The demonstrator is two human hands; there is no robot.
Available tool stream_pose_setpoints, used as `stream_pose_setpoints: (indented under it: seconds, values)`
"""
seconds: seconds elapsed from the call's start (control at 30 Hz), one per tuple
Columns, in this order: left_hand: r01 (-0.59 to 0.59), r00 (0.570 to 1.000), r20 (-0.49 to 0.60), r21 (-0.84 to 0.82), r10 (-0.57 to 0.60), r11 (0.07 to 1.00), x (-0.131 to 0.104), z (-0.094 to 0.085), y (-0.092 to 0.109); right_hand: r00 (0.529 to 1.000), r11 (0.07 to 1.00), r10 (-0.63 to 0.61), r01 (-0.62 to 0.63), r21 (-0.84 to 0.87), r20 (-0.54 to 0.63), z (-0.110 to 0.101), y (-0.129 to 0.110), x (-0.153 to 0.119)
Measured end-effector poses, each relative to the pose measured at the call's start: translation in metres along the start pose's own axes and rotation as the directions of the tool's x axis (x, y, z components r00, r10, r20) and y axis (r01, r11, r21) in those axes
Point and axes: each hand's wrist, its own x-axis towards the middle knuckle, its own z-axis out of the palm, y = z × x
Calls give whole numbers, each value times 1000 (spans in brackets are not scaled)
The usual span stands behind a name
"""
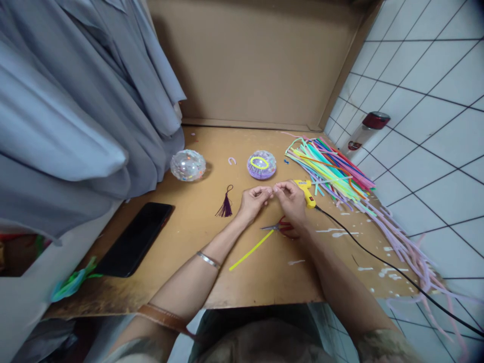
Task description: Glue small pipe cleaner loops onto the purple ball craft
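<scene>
Ball [261, 165], purple and yellow-ringed, is seen on the counter [196, 222] just beyond the left hand [254, 202] and right hand [292, 202], slightly left of where their tips nearly meet, both pinched closed now, anything gripped too small to be made out

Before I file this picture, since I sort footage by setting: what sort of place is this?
Probably a small craft corner, perhaps in a home: a yellow glue gun, scissors and a bundle of coloured pipe cleaners lie on the tabletop.
</scene>
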Motion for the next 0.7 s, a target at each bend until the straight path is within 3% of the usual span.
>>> stream_pose_setpoints:
  seconds: [0.1, 0.33, 0.5, 0.7]
  values:
    - [2, 1000, -12, -6, -2, 1000, 1, -1, -1, 1000, 1000, 7, -7, -10, -2, 0, 1, -1]
    - [1, 999, -40, -49, -3, 999, 1, -3, 2, 988, 982, 157, -156, 111, 2, 1, 7, 3]
    - [-12, 1000, 22, -14, 12, 1000, -2, -1, 1, 986, 977, 169, -166, 135, -9, 2, 5, 2]
    - [-18, 1000, -4, -12, 18, 1000, -1, -2, 3, 989, 985, 147, -147, 94, 13, -1, 5, 4]
